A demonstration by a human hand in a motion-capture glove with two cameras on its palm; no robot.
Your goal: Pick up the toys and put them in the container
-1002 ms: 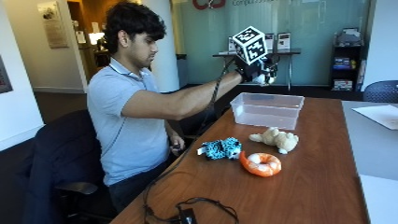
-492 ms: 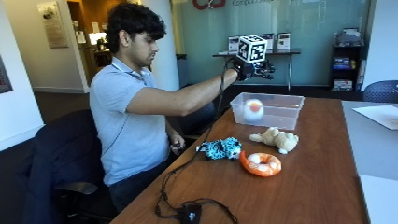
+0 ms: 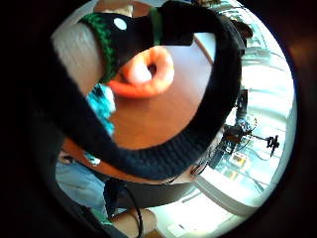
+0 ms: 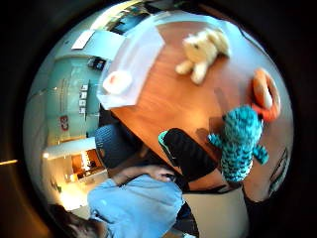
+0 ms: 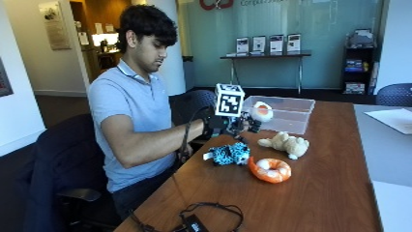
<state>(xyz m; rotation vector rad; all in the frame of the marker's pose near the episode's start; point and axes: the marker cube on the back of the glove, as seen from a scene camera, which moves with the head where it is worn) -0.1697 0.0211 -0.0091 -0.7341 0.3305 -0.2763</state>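
The gloved right hand [image 5: 235, 124] hovers above the teal plush [image 5: 227, 153], grip relaxed and holding nothing. On the table [image 5: 322, 193] just past it lie the orange ring toy [image 5: 271, 170] and cream plush [image 5: 285, 143]. One round toy [image 5: 260, 111] sits in the clear container [image 5: 289, 116].

No readable text or labels anywhere

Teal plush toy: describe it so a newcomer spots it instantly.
On the brown wooden table, look at the near edge just below the gloved right hand. The teal plush toy lies there, beside the orange ring-shaped plush and the cream plush animal. It alone is turquoise with dark speckles.
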